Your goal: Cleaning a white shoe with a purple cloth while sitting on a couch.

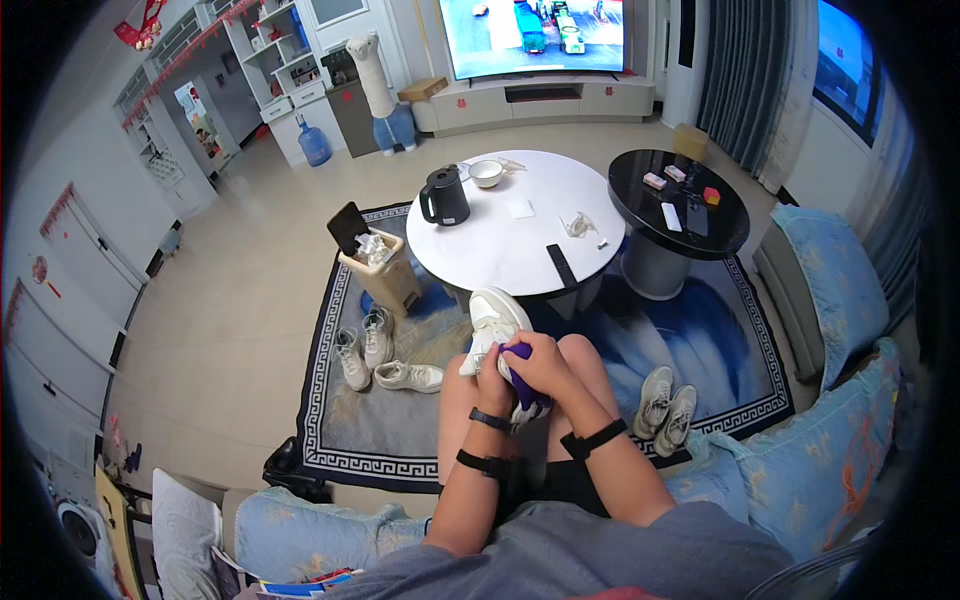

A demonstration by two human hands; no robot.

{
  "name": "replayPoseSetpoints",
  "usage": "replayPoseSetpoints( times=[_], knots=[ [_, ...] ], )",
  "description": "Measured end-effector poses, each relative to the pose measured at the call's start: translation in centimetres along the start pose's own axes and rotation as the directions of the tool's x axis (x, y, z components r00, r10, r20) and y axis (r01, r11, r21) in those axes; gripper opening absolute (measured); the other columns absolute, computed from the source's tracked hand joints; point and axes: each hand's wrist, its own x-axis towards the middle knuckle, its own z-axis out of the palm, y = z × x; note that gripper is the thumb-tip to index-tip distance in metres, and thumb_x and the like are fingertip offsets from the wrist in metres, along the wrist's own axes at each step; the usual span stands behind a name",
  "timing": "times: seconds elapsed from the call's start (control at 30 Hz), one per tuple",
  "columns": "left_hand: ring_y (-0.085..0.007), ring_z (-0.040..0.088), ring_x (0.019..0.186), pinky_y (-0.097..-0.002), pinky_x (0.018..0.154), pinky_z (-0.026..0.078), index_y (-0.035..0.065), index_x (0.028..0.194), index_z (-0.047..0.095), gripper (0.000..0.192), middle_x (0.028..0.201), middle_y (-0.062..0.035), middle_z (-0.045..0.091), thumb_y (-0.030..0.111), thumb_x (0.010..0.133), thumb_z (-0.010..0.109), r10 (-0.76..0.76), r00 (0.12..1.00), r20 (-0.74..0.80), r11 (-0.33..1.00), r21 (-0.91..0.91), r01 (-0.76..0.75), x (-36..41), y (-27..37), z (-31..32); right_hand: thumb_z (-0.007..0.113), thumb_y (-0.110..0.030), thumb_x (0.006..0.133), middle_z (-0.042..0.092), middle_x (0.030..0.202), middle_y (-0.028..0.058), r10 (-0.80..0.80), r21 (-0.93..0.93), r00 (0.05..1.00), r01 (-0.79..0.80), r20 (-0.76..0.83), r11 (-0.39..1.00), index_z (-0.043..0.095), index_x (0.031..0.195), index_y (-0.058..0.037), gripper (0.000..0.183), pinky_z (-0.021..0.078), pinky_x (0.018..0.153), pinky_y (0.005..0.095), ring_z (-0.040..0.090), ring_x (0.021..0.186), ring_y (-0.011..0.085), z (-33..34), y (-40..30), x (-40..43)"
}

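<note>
A white sneaker (495, 319) lies over my knees with its toe towards the round white table. My left hand (493, 382) grips the sneaker near its opening. In my right hand (541, 365) is a purple cloth (525, 388), pressed against the side of the shoe; part of the cloth hangs down over the shoe's heel end. My fingers hide much of the shoe's middle. Dark straps sit on both wrists or forearms. On the rug to the left lie several white shoes (379, 337), and another pair of light sneakers (664, 411) stands at the right.
The white table (487, 251) before me bears a black kettle (445, 196), a bowl (486, 173), a remote control (561, 265) and a coiled cable (579, 225). A trash bin (391, 281) with its lid up stands left. At right is a black side table (637, 214).
</note>
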Motion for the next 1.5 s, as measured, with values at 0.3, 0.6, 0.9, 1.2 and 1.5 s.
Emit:
replayPoseSetpoints(
  times=[0.3, 0.6, 0.9, 1.2, 1.5],
  knots=[
    [-0.0241, 0.063, 0.112, -0.0371, 0.099, 0.049, 0.0004, 0.136, 0.054, 0.039, 0.124, -0.0110, 0.065, 0.023, 0.105, 0.052, 0.038, 0.999, -0.018, 0.999, 0.029, -0.038, 1.2, -0.2, -0.1, 0.077, -0.017, 0.085, 0.073, 0.087, 0.0131, 0.011, 0.066, 0.995, -0.005, -0.095, 0.998, 0.070, 0.096, -0.0007, 0.021, 0.0537, 0.079, 0.0328, 0.070, 0.083, 0.0210, -0.2, 0.7, -3.8],
    [-0.0202, 0.063, 0.105, -0.0324, 0.092, 0.052, 0.0003, 0.129, 0.058, 0.035, 0.120, -0.0092, 0.065, 0.025, 0.105, 0.052, 0.034, 0.997, -0.065, 0.999, 0.016, -0.033, 0.6, 0.0, 0.4, 0.073, -0.028, 0.084, 0.070, 0.092, 0.0256, 0.063, -0.064, 0.989, -0.072, -0.134, 0.995, 0.070, 0.097, -0.0066, 0.025, 0.0564, 0.079, 0.0485, 0.068, 0.092, 0.0459, 2.2, -1.6, 1.9],
    [-0.0226, 0.061, 0.110, -0.0362, 0.096, 0.050, -0.0015, 0.136, 0.053, 0.040, 0.126, -0.0107, 0.063, 0.024, 0.106, 0.053, 0.069, 0.991, -0.119, 0.979, 0.199, -0.044, 0.8, -0.6, 0.6, 0.071, -0.020, 0.084, 0.070, 0.087, 0.0215, -0.008, -0.280, 0.988, -0.037, -0.156, 0.959, 0.066, 0.097, -0.0060, 0.020, 0.0552, 0.072, 0.0517, 0.068, 0.081, 0.0442, 0.6, -1.3, -6.1],
    [-0.0223, 0.059, 0.115, -0.0348, 0.100, 0.047, -0.0005, 0.139, 0.052, 0.045, 0.129, -0.0102, 0.061, 0.022, 0.102, 0.062, 0.087, 0.993, -0.082, 0.994, 0.071, -0.081, 2.7, -1.8, -2.6, 0.069, -0.024, 0.087, 0.070, 0.088, 0.0225, 0.098, -0.499, 0.995, -0.083, 0.004, 0.863, 0.064, 0.098, -0.0060, 0.022, 0.0553, 0.072, 0.0538, 0.068, 0.080, 0.0445, -0.8, -2.7, -6.9],
    [-0.0222, 0.058, 0.115, -0.0335, 0.099, 0.046, -0.0005, 0.139, 0.051, 0.051, 0.128, -0.0103, 0.061, 0.020, 0.095, 0.067, -0.113, 0.986, -0.125, 0.921, 0.359, 0.152, -0.5, 1.6, 1.6, 0.064, -0.024, 0.092, 0.070, 0.087, 0.0249, 0.062, -0.364, 0.989, -0.106, -0.132, 0.925, 0.062, 0.103, -0.0048, 0.022, 0.0542, 0.072, 0.0544, 0.067, 0.080, 0.0462, 0.5, -2.1, -6.1]
  ],
)
